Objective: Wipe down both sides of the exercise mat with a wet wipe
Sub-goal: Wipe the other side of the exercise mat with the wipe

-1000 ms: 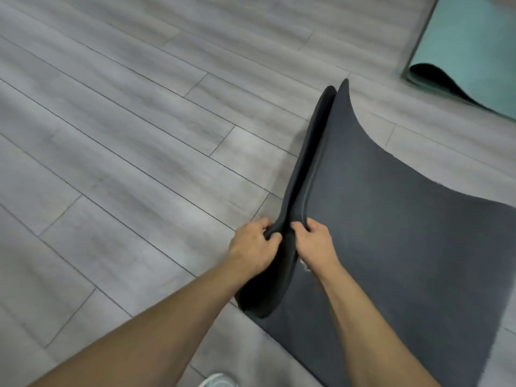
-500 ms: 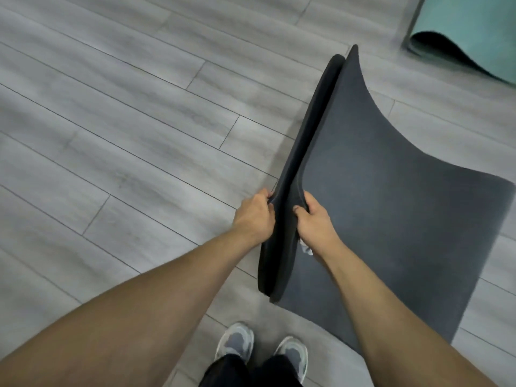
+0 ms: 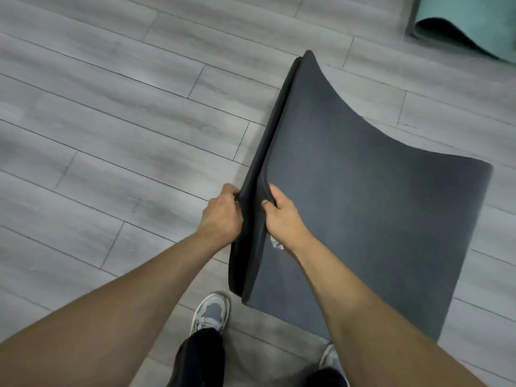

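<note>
Head view: a dark grey foam exercise mat [image 3: 377,219] is doubled over on itself, and its two edges stand lifted side by side, running away from the person. The left hand [image 3: 222,216] is clamped on the outer edge, fingers curled round it. The right hand [image 3: 282,216], just beside it, grips the inner edge w/ the thumb pressed on it. The hands are close but do not touch (the two mat layers are between them). Right of the hands the mat sags in a curve and goes down to the pale grey wood-plank floor [image 3: 111,121]. A small white crumpled wet wipe [image 3: 276,244] shows under the heel of the right hand, against the mat surface; whether the palm holds it, I cannot tell. Near the mat's closest corner is a grey-white sneaker [image 3: 210,312] w/ a black trouser leg [image 3: 201,356]. A 2nd sneaker [image 3: 331,356] is partly hidden behind the right forearm. Well beyond the mat, top-right, lies a teal mat [image 3: 469,20] w/ a curled-up end.
</note>
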`<state>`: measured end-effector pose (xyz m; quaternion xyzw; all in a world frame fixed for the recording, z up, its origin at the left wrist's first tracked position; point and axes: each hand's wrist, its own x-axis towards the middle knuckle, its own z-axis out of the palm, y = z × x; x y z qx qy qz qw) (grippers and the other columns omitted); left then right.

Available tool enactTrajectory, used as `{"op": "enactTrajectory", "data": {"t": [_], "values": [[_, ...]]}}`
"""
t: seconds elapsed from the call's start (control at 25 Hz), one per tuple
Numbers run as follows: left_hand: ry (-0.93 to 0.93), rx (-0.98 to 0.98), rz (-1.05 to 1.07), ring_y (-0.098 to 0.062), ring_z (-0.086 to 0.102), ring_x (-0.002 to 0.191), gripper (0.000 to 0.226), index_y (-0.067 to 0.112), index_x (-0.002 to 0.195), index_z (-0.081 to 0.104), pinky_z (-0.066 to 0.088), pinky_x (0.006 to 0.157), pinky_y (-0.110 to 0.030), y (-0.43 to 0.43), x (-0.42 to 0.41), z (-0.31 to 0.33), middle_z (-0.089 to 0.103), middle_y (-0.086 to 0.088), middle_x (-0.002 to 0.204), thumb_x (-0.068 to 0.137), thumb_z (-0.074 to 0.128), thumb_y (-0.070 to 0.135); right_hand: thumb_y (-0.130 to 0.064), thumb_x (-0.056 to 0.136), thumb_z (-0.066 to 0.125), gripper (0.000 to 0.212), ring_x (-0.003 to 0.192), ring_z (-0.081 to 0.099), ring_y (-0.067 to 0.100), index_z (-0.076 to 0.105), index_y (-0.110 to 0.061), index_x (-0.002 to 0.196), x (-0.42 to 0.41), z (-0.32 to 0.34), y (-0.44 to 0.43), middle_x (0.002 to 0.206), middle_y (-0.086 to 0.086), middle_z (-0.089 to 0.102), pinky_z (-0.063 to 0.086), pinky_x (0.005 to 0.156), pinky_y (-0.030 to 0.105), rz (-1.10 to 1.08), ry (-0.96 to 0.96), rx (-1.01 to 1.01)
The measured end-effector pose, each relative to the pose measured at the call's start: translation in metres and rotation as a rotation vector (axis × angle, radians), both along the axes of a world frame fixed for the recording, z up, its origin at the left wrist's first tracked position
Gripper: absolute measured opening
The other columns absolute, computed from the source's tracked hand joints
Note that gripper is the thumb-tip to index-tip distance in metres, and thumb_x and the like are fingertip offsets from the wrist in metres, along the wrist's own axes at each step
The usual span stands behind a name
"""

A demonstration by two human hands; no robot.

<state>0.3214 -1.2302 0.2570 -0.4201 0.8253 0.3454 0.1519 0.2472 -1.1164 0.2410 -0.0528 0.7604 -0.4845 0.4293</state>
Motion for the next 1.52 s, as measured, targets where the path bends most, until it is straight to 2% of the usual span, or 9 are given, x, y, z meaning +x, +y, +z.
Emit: {"op": "enactTrajectory", "data": {"t": [0.2, 0.4, 0.6, 0.68, 0.76, 0.92, 1.08, 1.2, 1.52], "values": [[-0.085, 0.033, 0.028, -0.033, 0.058, 0.088, 0.028, 0.011, 0.128, 0.048, 0.047, 0.077, -0.042, -0.091, 0.071, -0.011, 0.067, -0.019, 0.111, 0.104, 0.036, 0.017, -0.018, 0.102, 0.037, 0.046, 0.098, 0.061, 0.013, 0.042, -0.035, 0.144, 0.052, -0.006, -0.105, 0.129, -0.005, 0.059, 0.047, 0.068, 0.014, 0.069, -0.031, 0.004], [-0.141, -0.025, 0.066, -0.036, 0.056, 0.093, 0.027, 0.011, 0.129, 0.047, 0.044, 0.078, -0.041, -0.170, 0.113, -0.025, 0.065, -0.020, 0.117, 0.106, 0.036, 0.017, -0.019, 0.103, 0.034, 0.048, 0.112, 0.052, 0.008, 0.036, -0.035, 0.148, 0.084, 0.002, -0.169, 0.138, -0.010, 0.050, 0.036, 0.086, 0.012, 0.043, -0.043, -0.007], [-0.251, -0.092, 0.139, -0.046, 0.056, 0.112, 0.033, 0.010, 0.135, 0.047, 0.046, 0.093, -0.048, -0.213, 0.119, -0.031, 0.060, -0.027, 0.125, 0.104, 0.042, 0.020, -0.022, 0.103, 0.033, 0.043, 0.086, 0.059, -0.011, 0.039, -0.038, 0.143, 0.110, -0.003, -0.160, 0.130, -0.011, 0.058, 0.043, 0.072, 0.001, -0.073, -0.048, 0.019], [-0.230, -0.094, 0.096, -0.047, 0.050, 0.128, 0.047, 0.008, 0.147, 0.041, 0.041, 0.106, -0.049, -0.211, 0.109, -0.021, 0.050, -0.026, 0.141, 0.105, 0.048, 0.029, -0.021, 0.103, 0.034, 0.043, 0.105, 0.056, -0.008, 0.042, -0.037, 0.141, 0.121, -0.003, -0.154, 0.130, -0.015, 0.058, 0.046, 0.095, 0.013, -0.122, -0.023, -0.013], [-0.075, 0.006, 0.093, -0.038, 0.046, 0.137, 0.059, 0.012, 0.153, 0.039, 0.036, 0.114, -0.045, -0.195, 0.085, -0.007, 0.046, -0.017, 0.151, 0.105, 0.047, 0.044, -0.020, 0.101, 0.035, 0.042, 0.116, 0.055, 0.001, 0.045, -0.039, 0.138, 0.129, 0.004, -0.151, 0.128, -0.017, 0.059, 0.044, 0.106, 0.031, -0.171, 0.013, -0.053], [0.063, 0.286, 0.187, -0.025, 0.059, 0.121, 0.069, 0.023, 0.132, 0.058, 0.047, 0.105, -0.041, -0.152, 0.018, 0.025, 0.064, 0.000, 0.129, 0.085, 0.054, 0.074, -0.016, 0.101, 0.036, 0.045, 0.119, 0.054, 0.002, 0.047, -0.043, 0.135, 0.140, 0.044, -0.129, 0.125, -0.023, 0.060, 0.044, 0.105, 0.034, -0.255, 0.031, -0.117], [0.025, 0.112, 0.001, -0.036, 0.062, 0.109, 0.019, 0.016, 0.103, 0.064, 0.048, 0.087, -0.035, -0.102, -0.029, 0.060, 0.067, -0.008, 0.105, 0.098, 0.055, 0.033, -0.016, 0.101, 0.039, 0.042, 0.104, 0.060, -0.001, 0.051, -0.045, 0.128, 0.135, 0.097, -0.082, 0.110, -0.024, 0.065, 0.049, 0.092, 0.024, -0.377, 0.036, -0.147], [0.117, 0.175, -0.152, -0.029, 0.059, 0.099, 0.024, 0.017, 0.102, 0.062, 0.041, 0.082, -0.033, -0.049, -0.048, 0.094, 0.065, -0.004, 0.101, 0.106, 0.045, 0.034, -0.021, 0.097, 0.051, 0.028, 0.070, 0.060, 0.002, 0.056, -0.043, 0.114, 0.124, 0.138, -0.030, 0.092, -0.012, 0.067, 0.051, 0.062, 0.020, -0.468, 0.037, -0.096], [0.250, 0.287, -0.329, -0.031, 0.070, 0.073, 0.044, 0.012, 0.065, 0.050, 0.061, 0.075, -0.043, 0.150, -0.104, 0.173, 0.066, -0.014, 0.070, 0.098, 0.057, 0.041, -0.032, 0.091, 0.062, 0.003, 0.081, 0.061, 0.009, 0.060, -0.030, 0.089, 0.112, 0.210, 0.149, 0.087, -0.009, 0.064, 0.055, 0.069, 0.031, -0.908, 0.233, 0.072]]}}
